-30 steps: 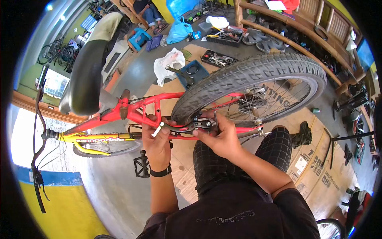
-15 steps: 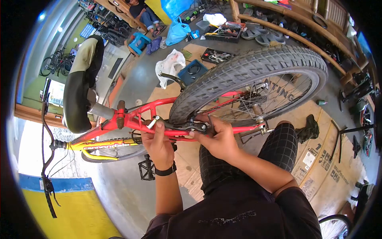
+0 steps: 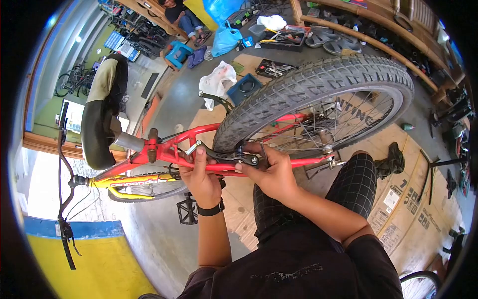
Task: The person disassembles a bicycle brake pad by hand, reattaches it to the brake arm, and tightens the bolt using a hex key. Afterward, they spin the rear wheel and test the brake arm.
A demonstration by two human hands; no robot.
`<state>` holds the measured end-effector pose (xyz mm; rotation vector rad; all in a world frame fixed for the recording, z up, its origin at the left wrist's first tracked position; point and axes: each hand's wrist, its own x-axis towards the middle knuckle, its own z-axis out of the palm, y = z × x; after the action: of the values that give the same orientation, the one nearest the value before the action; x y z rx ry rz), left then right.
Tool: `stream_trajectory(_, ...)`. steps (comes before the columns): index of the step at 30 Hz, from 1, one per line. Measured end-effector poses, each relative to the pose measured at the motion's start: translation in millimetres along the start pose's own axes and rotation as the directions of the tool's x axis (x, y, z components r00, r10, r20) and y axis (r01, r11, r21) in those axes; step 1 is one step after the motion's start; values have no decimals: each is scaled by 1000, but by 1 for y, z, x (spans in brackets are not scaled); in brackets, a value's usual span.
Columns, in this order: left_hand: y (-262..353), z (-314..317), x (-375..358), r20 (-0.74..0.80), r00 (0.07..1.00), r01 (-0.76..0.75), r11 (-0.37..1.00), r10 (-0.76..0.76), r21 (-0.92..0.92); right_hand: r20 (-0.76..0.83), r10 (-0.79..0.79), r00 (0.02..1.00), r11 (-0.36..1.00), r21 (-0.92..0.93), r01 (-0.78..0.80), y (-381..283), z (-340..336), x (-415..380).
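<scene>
A red and yellow bicycle (image 3: 194,133) lies tilted across my view, its rear wheel with a knobbly tyre (image 3: 318,84) to the right. Beside that tyre, along the red frame tube, runs a black brake arm (image 3: 226,157) with a silver piece at its left end. My left hand (image 3: 201,175), a black band on its wrist, pinches that left end, thumb on top. At the other end, by the round bolt, my right hand (image 3: 271,174) has thumb and fingers closed round the arm. Some fingertips are hidden behind the brake and frame.
A blue tray (image 3: 244,88), a white plastic bag (image 3: 217,79) and a tool box (image 3: 281,39) lie on the floor beyond the wheel. Flattened cardboard (image 3: 398,194) spreads under the bicycle. A seated person (image 3: 186,22) is at the back. A pedal (image 3: 187,209) sticks out below.
The whole view has shifted slightly, so the bicycle sits a little further right. Both hands keep their hold on the brake arm, with the left thumb barely moved.
</scene>
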<state>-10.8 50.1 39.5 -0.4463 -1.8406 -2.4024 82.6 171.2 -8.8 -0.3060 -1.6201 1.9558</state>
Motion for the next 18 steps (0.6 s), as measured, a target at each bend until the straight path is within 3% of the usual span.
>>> stream_trajectory(11,2,5,0,-57,998,29,1000,-28,12,1,-62,998,998,-20,62,0,-3,0)
stream_trajectory(18,-1,-7,0,0,999,38,998,-38,-44,-2,-28,1000,1000,6,28,4,-1,-3)
